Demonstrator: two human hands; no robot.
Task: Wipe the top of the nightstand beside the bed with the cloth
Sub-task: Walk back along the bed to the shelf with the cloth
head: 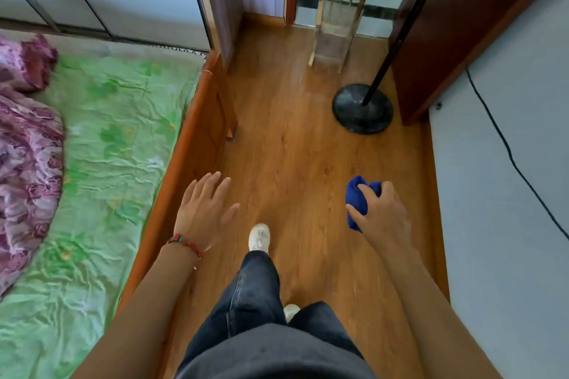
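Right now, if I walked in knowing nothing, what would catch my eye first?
Probably the bright blue cloth, bunched in the right hand above the wooden floor. Next, the green sheet on the bed at the left, with a purple floral quilt heaped on it. The left hand is open and holds nothing.

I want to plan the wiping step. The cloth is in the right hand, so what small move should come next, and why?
Probably turn to find the nightstand: none is visible. The right hand already grips the blue cloth, the left hand is open and empty, and only the bed and floor show.
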